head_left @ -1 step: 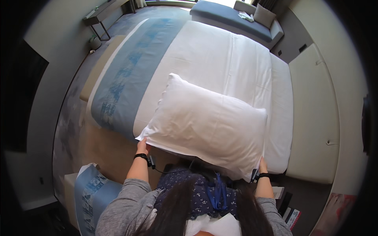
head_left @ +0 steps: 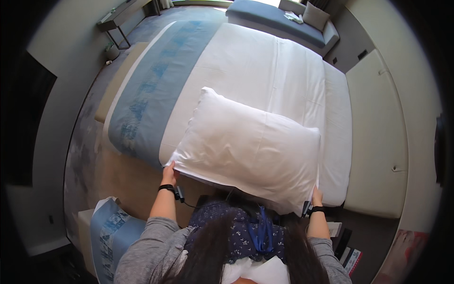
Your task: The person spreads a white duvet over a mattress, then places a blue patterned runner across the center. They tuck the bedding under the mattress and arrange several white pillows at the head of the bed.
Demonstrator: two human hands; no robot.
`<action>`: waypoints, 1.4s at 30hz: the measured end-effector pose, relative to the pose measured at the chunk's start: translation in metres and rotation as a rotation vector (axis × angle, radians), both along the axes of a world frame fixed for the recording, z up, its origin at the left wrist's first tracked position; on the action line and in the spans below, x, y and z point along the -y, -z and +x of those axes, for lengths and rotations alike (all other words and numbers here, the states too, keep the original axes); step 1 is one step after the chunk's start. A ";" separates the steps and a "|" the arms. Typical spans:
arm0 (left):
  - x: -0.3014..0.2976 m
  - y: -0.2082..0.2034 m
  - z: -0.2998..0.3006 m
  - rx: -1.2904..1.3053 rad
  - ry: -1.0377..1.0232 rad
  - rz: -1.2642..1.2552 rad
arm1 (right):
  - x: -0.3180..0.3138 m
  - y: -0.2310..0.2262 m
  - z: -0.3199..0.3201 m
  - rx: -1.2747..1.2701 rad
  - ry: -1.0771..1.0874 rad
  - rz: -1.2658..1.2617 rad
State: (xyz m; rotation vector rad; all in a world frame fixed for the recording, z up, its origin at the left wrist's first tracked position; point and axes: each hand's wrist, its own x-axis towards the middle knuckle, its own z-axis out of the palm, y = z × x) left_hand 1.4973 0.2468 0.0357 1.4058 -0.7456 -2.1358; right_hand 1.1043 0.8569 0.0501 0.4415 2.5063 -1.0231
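Note:
A large white pillow (head_left: 250, 146) is held over the near edge of a bed (head_left: 283, 71) covered with a white sheet. My left hand (head_left: 168, 173) grips the pillow's near left corner. My right hand (head_left: 316, 195) grips its near right corner. Both wrists wear black bands. The pillow lies slanted, its far corner pointing toward the middle of the bed.
A blue patterned runner (head_left: 151, 94) crosses the bed on the left. A beige padded headboard (head_left: 378, 132) stands on the right. A blue patterned cushion (head_left: 111, 232) sits at lower left. A grey-blue bench sofa (head_left: 279, 19) is beyond the bed, and a narrow table (head_left: 118, 16) stands far left.

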 end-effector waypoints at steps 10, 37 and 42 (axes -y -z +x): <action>0.020 -0.003 0.034 0.917 0.320 -0.070 | -0.010 -0.017 0.062 -0.267 -0.032 0.260; -0.071 -0.044 -0.219 0.787 1.306 -1.597 | 0.217 -0.064 0.062 -0.468 -0.739 0.384; -0.113 -0.065 -0.259 0.536 1.096 -1.773 | 0.258 -0.068 0.058 -0.476 -0.812 0.404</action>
